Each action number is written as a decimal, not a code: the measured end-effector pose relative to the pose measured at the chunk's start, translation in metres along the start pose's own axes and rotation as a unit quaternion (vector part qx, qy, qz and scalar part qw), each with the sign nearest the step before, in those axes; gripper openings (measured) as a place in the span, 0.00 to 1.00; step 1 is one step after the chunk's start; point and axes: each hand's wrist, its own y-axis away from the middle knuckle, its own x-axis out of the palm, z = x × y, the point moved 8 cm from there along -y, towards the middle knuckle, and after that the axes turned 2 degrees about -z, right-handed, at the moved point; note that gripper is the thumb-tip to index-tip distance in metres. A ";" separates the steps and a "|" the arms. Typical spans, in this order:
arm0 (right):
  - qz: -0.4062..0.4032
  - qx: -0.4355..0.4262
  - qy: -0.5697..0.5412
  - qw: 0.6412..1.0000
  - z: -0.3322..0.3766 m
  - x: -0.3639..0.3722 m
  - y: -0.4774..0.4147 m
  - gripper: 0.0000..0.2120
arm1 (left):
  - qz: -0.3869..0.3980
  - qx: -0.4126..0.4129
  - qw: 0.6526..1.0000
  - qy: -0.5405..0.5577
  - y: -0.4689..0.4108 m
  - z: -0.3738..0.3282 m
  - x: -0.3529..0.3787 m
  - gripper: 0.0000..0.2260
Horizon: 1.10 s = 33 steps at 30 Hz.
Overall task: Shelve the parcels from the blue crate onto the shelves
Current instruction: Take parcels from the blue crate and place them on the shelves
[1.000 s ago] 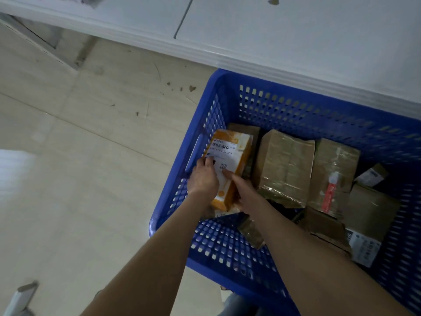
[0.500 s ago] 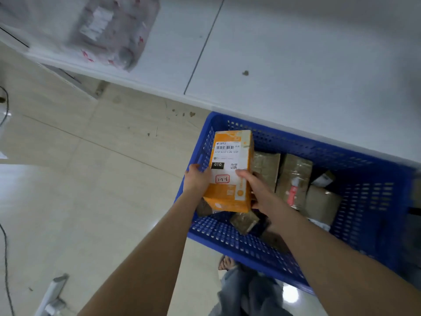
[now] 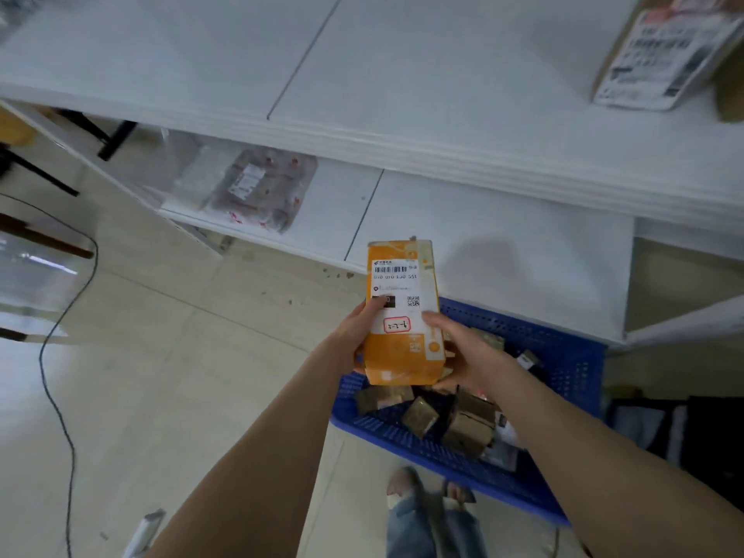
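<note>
Orange parcel up above the blue crate, long axis aimed at the lower shelf just beyond. Left hand and right hand both clamped on its flanks, equally near.

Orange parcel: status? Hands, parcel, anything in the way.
Left hand and right hand both grip the orange parcel. Parcel upright, label up, above the blue crate. Lower shelf ahead bare; nothing blocking.

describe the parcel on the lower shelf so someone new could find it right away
Start at the white lower shelf behind the blue crate and look to its far left end. The plastic-wrapped parcel lies flat there, a clear bag with red marks and a small white label, unlike the crate's brown boxes.
</note>
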 end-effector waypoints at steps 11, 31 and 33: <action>-0.018 -0.065 0.090 0.994 0.056 0.008 0.100 0.17 | -0.068 0.105 0.991 -0.051 0.107 -0.055 -0.012 0.16; -0.041 -0.269 -0.012 0.962 0.149 0.072 0.234 0.22 | -0.064 0.287 0.955 -0.025 0.247 -0.180 -0.060 0.21; -0.054 -0.281 -0.016 0.958 0.156 0.076 0.246 0.20 | -0.069 0.309 0.948 -0.023 0.259 -0.191 -0.062 0.22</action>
